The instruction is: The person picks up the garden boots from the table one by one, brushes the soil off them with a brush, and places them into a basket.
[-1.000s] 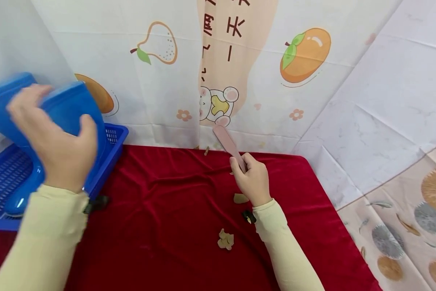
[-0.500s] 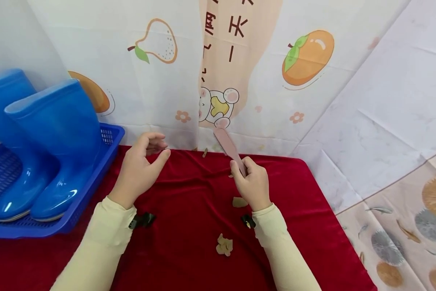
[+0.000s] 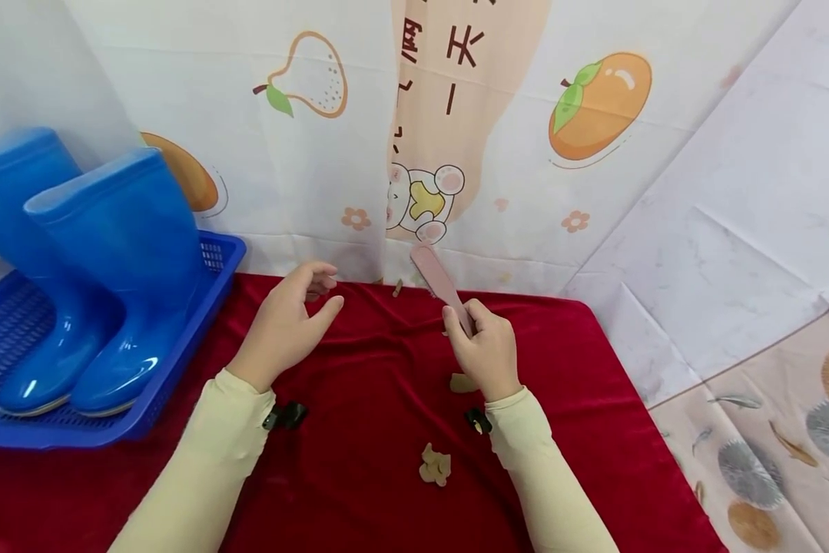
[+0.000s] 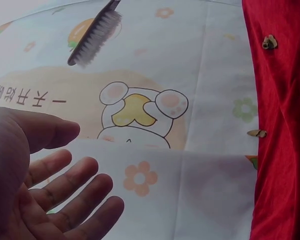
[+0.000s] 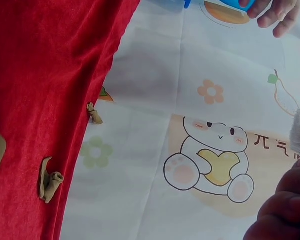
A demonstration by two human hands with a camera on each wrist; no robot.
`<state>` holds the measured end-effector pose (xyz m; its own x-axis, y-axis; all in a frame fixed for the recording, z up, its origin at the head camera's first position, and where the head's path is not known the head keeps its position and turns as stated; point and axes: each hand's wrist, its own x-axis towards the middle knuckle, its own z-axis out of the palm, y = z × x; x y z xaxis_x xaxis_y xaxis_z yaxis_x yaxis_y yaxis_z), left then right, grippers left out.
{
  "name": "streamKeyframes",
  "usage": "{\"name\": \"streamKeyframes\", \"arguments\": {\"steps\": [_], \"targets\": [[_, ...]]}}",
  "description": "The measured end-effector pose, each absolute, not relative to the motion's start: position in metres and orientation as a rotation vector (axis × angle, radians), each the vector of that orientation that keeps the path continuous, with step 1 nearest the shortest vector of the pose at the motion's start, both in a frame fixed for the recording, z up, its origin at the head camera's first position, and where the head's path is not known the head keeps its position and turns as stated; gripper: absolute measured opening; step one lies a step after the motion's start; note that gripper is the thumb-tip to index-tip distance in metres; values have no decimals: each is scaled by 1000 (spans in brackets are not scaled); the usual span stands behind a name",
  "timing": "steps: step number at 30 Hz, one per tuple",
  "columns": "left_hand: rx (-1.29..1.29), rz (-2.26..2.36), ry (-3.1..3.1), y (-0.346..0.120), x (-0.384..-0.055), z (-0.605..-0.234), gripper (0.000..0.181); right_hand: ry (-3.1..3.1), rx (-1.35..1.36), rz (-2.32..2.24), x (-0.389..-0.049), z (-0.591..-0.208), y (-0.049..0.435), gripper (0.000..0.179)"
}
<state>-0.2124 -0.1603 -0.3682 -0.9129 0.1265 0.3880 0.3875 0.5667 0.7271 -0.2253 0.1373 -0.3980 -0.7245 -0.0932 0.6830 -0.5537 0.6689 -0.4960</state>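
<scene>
My right hand (image 3: 486, 349) grips a pink-backed brush (image 3: 433, 273) by its handle, above the far part of the red cloth. Pale bristles show along the brush (image 4: 97, 37) in the left wrist view. My left hand (image 3: 286, 326) hovers to its left, fingers loosely bent and thumb apart, with nothing in it. Left of that hand, two glossy blue rain boots (image 3: 134, 230) stand side by side in a blue plastic basket (image 3: 75, 438). Crumpled tan scraps (image 3: 435, 465) lie on the cloth in front of the brush hand.
A red cloth (image 3: 359, 491) with wrinkles covers the table. Another flat tan scrap (image 3: 462, 382) lies by the right wrist, and a small one (image 3: 397, 289) near the back edge. A white printed curtain (image 3: 248, 169) hangs right behind the table.
My left hand has come away from beside the boots, moving right to above the cloth, and both boots now show plainly. The right hand keeps holding the brush in nearly the same place.
</scene>
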Motion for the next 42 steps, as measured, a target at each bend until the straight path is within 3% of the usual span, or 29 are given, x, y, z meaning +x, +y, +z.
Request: {"name": "streamKeyframes", "arguments": {"steps": [11,21,36,42], "targets": [[-403,-1252,-2516,-153,-224,-371,40,-2374,361,736,-242,-409,164,35],[-365,-1250,-2581,-154,-224,-372,42,-2853,-59,325,-259,-434,237,42],[-323,-1223,-2634,-159,-224,-376,40,-3253,-104,333,-259,-431,251,47],[-322,-1221,-2640,-156,-225,-376,40,-2970,119,622,-262,-405,231,38]]}}
